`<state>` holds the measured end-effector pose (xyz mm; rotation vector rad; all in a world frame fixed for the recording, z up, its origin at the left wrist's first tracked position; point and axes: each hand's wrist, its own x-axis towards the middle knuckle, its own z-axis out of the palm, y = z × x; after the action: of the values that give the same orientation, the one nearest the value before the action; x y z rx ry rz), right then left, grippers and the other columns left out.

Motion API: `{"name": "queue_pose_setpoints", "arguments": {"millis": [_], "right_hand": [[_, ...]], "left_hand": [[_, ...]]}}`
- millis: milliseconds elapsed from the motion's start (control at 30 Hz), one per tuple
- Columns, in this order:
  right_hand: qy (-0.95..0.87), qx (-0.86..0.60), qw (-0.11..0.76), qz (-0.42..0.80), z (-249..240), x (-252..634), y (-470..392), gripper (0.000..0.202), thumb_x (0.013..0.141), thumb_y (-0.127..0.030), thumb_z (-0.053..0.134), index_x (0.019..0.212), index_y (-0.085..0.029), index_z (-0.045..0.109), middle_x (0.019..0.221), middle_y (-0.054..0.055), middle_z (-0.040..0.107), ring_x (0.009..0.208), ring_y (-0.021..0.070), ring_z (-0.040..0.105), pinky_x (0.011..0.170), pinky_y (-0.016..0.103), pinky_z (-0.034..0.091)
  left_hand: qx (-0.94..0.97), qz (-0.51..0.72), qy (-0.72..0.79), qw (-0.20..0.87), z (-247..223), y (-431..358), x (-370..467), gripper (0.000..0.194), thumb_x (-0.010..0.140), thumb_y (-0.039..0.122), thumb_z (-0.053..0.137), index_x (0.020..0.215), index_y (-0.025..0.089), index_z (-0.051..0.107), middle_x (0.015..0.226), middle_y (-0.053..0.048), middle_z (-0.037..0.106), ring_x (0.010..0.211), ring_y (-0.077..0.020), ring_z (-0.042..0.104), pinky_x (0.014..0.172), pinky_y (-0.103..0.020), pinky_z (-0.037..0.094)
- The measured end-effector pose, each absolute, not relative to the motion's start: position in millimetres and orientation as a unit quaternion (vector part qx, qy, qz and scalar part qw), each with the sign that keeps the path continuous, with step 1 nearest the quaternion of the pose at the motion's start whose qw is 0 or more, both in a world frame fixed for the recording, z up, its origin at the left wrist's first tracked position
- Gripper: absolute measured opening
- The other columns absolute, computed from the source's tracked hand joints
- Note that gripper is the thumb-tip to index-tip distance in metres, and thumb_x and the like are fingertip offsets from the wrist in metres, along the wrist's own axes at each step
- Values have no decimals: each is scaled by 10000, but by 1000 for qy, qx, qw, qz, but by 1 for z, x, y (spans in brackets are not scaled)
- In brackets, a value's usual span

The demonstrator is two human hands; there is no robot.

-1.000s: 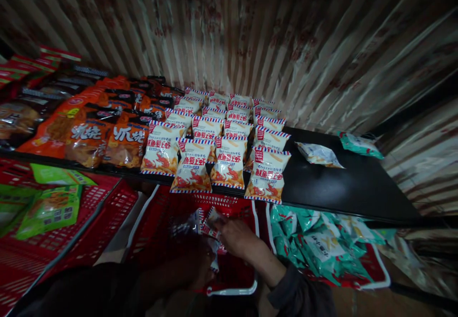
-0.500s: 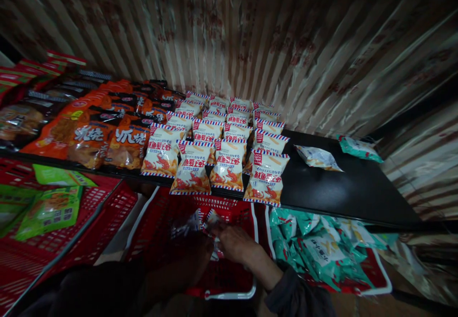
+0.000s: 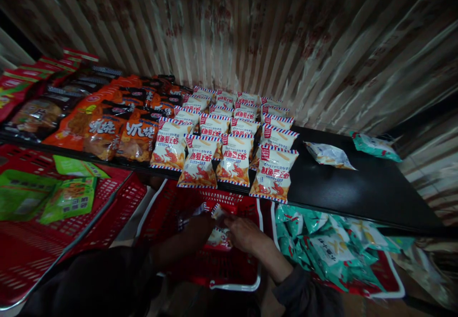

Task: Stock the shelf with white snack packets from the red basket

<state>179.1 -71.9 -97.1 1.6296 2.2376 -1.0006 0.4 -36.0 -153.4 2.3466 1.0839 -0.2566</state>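
Left hand (image 3: 199, 227) and right hand (image 3: 245, 234) work by a white packet (image 3: 219, 238) in the middle red basket (image 3: 234, 273); cannot tell their grips; light edge pinches should prevent crushing.

head cam | forward, down | close above hands (image 3: 245, 233) | shelf (image 3: 332, 190) beyond

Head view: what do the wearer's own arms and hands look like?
Right hand: no glove visible, forearm bare up to a loose, dark greyish sleeve. Left hand: deep in shadow, no glove apparent; the near-black sleeve shows little detail. No markings can be made out on either.
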Motion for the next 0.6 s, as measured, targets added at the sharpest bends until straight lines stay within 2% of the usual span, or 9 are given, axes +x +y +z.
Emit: {"name": "queue_pose_setpoints", "arguments": {"millis": [133, 233, 333, 467, 600], "right_hand": [[752, 556, 87, -343, -95, 183, -71, 393, 884, -139, 472, 1257, -128, 595, 1235, 194, 660, 1086, 292, 671, 919, 397, 512], [753, 552, 71, -352, -90, 188, -69, 429, 878, -204, 531, 1300, -136, 557, 1276, 172, 639, 1152, 283, 631, 964, 378, 484], [747, 560, 36, -357, -89, 193, -68, 524, 897, -264, 540, 1396, -125, 457, 1344, 175, 591, 1255, 274, 552, 1034, 371, 428], [716, 584, -41, -380, -95, 199, -67, 635, 919, -277, 521, 1491, -110, 302, 1425, 196, 519, 1311, 268, 508, 1077, 394, 390], [696, 582, -72, -414, -103, 206, -65, 614, 926, -353, 514, 1469, -116, 351, 1403, 191, 547, 1272, 288, 548, 1048, 433, 417]], "left_hand": [[870, -105, 395, 275, -132, -15, -5, 353, 814, 62, 482, 1107, 119, 671, 1009, -181, 706, 954, -280, 665, 876, -406, 506], [863, -95, 391, 307, -115, -2, -5, 361, 797, 92, 517, 1116, 146, 676, 1033, -148, 720, 945, -261, 675, 861, -358, 511], [843, -67, 411, 341, -103, 6, -3, 362, 822, 105, 486, 1117, 186, 680, 1104, -97, 722, 996, -230, 671, 860, -306, 503], [800, -39, 462, 381, -100, 10, 0, 276, 843, 155, 503, 1031, 177, 704, 948, -61, 754, 883, -203, 694, 779, -261, 512], [760, -20, 483, 435, -103, 12, 1, 288, 872, 191, 473, 1037, 169, 708, 853, -38, 761, 757, -183, 709, 671, -228, 518]]}}
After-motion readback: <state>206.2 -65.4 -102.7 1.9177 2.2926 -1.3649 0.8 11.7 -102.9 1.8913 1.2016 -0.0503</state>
